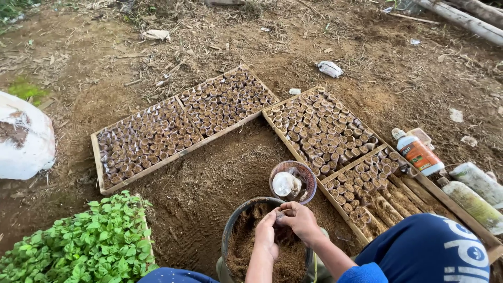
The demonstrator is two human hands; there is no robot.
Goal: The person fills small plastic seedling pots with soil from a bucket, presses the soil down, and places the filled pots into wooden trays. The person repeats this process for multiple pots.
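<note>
My left hand (266, 234) and my right hand (299, 220) meet over a dark bucket (230, 233) of brown soil between my knees. Together they pinch a small soil-filled seedling pouch (285, 213) at the bucket's far rim. Just beyond stands a small purple-rimmed bowl (309, 181) holding a bundle of clear plastic pouches (286, 184). Two wooden frames lie on the ground: a left frame (99, 162) and a right frame (272, 123), both packed with several soil-filled pouches.
A tray of green seedlings (89, 243) sits at lower left. A white sack (23, 139) lies at the left edge. A white bottle with an orange label (417, 153) and two other bottles (477, 194) lie at right. Logs (466, 18) cross the top right.
</note>
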